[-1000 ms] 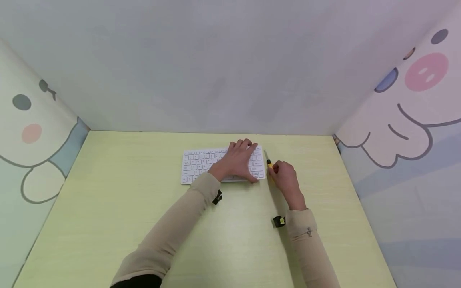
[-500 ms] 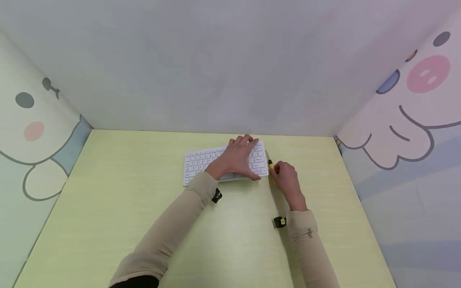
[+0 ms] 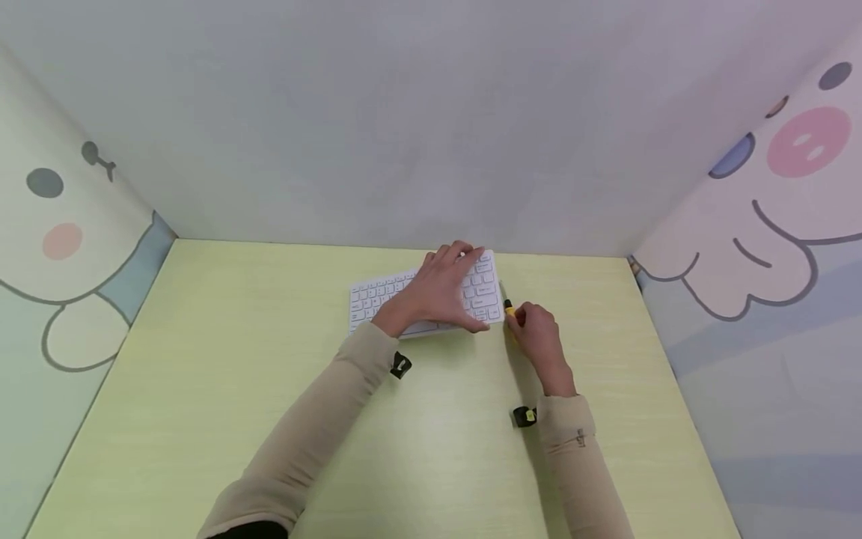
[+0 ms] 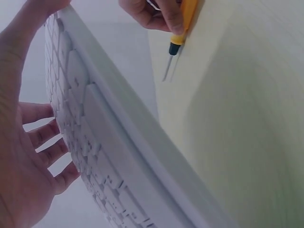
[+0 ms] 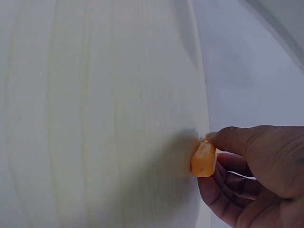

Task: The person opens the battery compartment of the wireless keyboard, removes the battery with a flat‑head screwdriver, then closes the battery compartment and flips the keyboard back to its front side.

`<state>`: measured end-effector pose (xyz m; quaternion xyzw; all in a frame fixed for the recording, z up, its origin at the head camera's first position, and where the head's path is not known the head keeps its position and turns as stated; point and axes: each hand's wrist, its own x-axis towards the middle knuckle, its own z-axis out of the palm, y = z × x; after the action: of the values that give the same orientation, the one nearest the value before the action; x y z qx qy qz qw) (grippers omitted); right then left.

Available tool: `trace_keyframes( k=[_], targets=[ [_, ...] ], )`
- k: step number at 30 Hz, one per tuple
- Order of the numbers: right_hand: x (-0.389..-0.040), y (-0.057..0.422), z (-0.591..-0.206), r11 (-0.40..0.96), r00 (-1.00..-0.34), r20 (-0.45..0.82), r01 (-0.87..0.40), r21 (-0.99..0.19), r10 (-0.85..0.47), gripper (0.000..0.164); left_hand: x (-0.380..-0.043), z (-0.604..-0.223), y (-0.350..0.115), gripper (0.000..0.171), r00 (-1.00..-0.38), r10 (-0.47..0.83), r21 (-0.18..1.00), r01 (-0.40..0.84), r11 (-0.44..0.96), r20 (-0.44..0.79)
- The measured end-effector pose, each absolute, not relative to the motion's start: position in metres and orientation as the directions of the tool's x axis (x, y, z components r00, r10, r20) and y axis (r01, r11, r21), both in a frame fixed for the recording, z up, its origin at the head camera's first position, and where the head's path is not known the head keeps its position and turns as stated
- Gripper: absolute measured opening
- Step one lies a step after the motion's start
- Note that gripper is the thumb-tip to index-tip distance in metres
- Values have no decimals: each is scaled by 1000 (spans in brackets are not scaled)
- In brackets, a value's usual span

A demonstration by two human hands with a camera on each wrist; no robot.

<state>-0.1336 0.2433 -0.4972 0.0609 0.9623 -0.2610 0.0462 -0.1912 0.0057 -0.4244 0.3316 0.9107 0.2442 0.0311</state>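
Note:
A white keyboard (image 3: 481, 288) is held by my left hand (image 3: 438, 293), which spans it with the thumb at the near edge and the fingers at the far edge. In the left wrist view the keyboard (image 4: 111, 137) stands tilted, its underside turned toward the table, with a shadow below. Just to its right, my right hand (image 3: 535, 329) pinches the yellow handle of a screwdriver (image 4: 186, 21). The screwdriver's thin metal shaft points away from me, low over the table. Seen from the right wrist, the end of the orange-yellow handle (image 5: 203, 159) sits between thumb and fingers.
The pale yellow table (image 3: 431, 449) meets a grey back wall (image 3: 404, 135) close beyond the keyboard. Side panels with cartoon faces (image 3: 808, 142) border it left and right. A small black wrist camera (image 3: 524, 417) sits by the right cuff.
My left hand has moved the keyboard away from me, raising its right end so it now slants. The right hand stays nearly in place with the screwdriver.

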Motion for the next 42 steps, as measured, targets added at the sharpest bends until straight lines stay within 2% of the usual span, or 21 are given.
trace_keyframes(
  k=[19,28,42],
  targets=[
    [-132,244,-497,858,-989,-118,138,-494,91,25,-182,-390,-20,130,-791,562,577,583,572,242],
    [-132,245,-503,858,-987,-112,157,-489,117,27,-179,-373,-29,129,-788,529,688,574,444,315],
    [-132,246,-500,844,-985,-126,169,-508,121,27,-180,-372,-48,129,-783,480,773,566,287,395]
  ],
)
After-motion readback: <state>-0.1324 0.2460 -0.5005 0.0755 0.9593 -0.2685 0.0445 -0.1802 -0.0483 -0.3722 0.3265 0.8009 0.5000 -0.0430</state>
